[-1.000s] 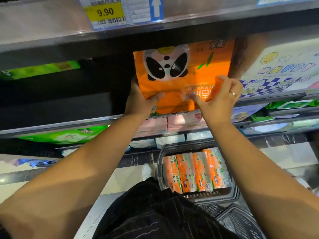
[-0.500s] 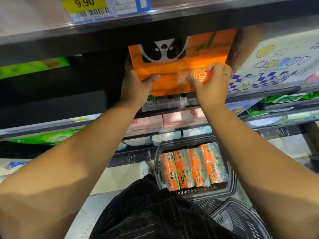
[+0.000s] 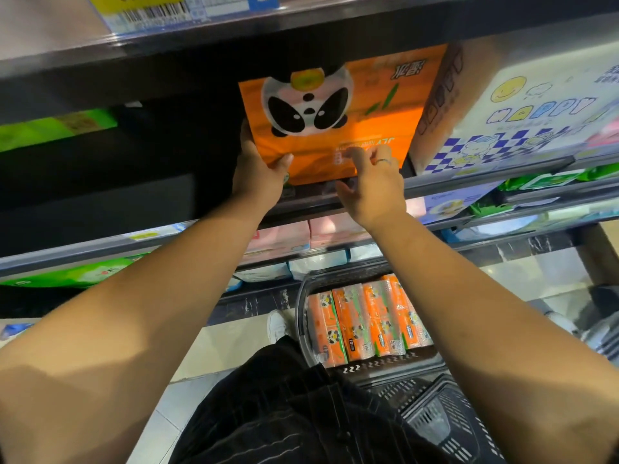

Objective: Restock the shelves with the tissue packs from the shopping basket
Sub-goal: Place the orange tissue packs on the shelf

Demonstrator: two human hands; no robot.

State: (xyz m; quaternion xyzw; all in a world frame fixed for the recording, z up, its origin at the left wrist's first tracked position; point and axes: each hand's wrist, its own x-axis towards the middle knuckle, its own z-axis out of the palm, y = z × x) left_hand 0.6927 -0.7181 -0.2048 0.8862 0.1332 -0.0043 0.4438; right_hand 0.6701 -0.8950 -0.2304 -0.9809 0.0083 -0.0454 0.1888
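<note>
While my left hand clamps the lower left corner of the orange panda tissue pack, thumb across its front, I see the pack upside down at the shelf edge; my right hand rests loose fingers on the pack's lower front, gripping nothing; beside it, rightward, stands a chequered pack; well below both hands, more orange packs fill the shopping basket.

Dim aisle, light from above: the orange tissue pack is brightly lit, glare runs along the shelf rail, and the recess to the left is near black. Right hand fingertips and price label are motion-blurred. Wide-angle bending at the edges; the right-side packaging is soft.
</note>
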